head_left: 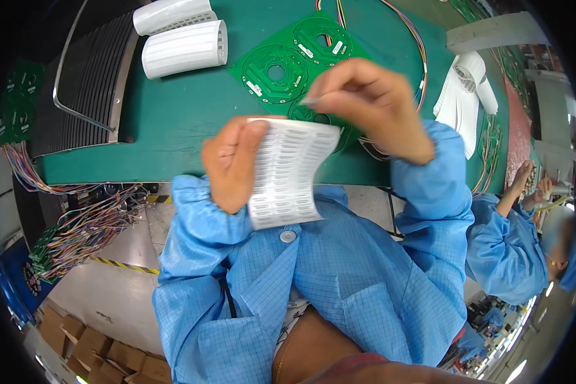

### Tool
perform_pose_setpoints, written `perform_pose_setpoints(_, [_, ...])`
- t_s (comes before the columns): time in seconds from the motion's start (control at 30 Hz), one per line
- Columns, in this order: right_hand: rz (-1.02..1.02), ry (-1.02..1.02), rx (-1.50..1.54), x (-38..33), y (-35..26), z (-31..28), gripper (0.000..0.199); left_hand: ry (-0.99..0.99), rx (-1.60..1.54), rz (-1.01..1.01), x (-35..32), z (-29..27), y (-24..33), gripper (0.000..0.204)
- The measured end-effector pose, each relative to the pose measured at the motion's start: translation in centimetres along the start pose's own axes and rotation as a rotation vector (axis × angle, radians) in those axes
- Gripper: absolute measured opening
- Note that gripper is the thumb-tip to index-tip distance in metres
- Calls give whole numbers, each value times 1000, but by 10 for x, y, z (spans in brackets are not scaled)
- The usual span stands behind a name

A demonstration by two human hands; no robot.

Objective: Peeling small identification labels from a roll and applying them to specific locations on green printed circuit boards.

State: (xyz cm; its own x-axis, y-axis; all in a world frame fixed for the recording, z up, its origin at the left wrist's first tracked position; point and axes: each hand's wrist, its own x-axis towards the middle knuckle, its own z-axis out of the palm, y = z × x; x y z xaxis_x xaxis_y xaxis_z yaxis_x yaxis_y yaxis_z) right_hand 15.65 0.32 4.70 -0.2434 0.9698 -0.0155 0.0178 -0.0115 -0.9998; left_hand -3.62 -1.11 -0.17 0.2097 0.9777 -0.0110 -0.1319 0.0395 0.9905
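My left hand point(233, 160) grips the edge of a white label sheet point(285, 179) covered in rows of small printed labels, its lower end curling down over my jacket. Just above the sheet's top right, my right hand point(374, 102) is closed in a pinch, slightly blurred, with a small pale label point(308, 100) at its fingertips. Behind both hands a green circuit board panel point(275, 72) with round sections lies on the table; several white labels sit on it. My right hand hides part of that panel.
The green table point(179, 121) carries label rolls point(184, 50) at back left and more label strips point(457, 96) at right. A black slotted rack point(86, 83) stands left, above bundled wires point(93, 227). Cardboard boxes point(102, 345) are on the floor. A co-worker in blue point(509, 256) is at right.
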Motion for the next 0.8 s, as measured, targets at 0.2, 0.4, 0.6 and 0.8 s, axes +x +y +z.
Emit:
perform_pose_setpoints(0.2, [20,-342,-614,-11,-8,-41,7,75,-173,-58,0,-36,1,27])
perform_pose_setpoints(0.4, [-134,-423,-886,-8,13,-38,9,-11,-93,-35,0,-37,-6,27])
perform_pose_setpoints(0.6, [-156,-283,-1152,-6,-6,-20,19,-51,-13,30,1,-36,-2,27])
perform_pose_setpoints(0.8, [-213,-257,-1006,-19,-16,-22,24,-24,17,-44,-3,-38,-15,26])
